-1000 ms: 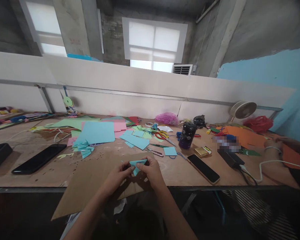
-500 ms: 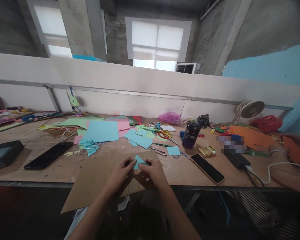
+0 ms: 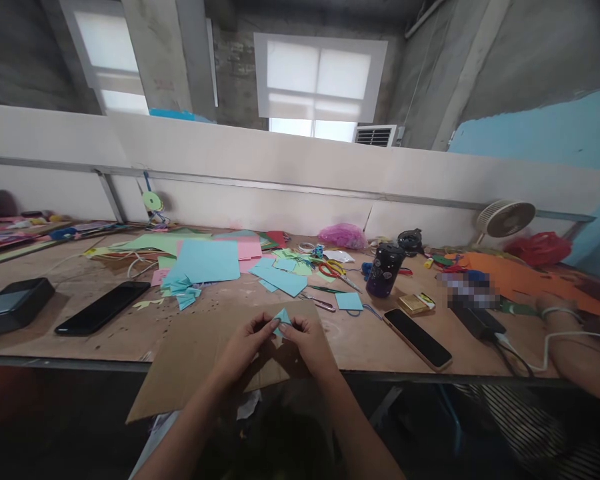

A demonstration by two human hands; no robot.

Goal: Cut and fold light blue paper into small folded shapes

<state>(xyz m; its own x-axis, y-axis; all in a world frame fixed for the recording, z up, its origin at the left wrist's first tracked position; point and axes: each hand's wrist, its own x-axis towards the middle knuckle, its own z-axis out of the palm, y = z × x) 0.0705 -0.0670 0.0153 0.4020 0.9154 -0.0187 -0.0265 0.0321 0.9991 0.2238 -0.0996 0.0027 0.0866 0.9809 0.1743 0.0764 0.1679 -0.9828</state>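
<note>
My left hand (image 3: 245, 345) and my right hand (image 3: 307, 341) meet above a brown cardboard sheet (image 3: 195, 360) at the table's near edge. Both pinch one small folded piece of light blue paper (image 3: 281, 315), of which only a small pointed tip shows between the fingertips. The fingers of both hands are closed round it. Just beyond the cardboard lie more light blue paper sheets (image 3: 207, 261) and a small blue paper square (image 3: 349, 301).
A black phone (image 3: 103, 307) and a black box (image 3: 13, 305) lie at left. Right of my hands are another phone (image 3: 417, 329), a dark bottle (image 3: 383, 270), red-handled scissors (image 3: 330, 269) and a charger with white cable (image 3: 480, 321). Another person's arm (image 3: 580, 340) rests at far right.
The blue paper has been folded smaller: a second ago a wide strip showed between my hands, now only a small tip. My hands have drawn closer together.
</note>
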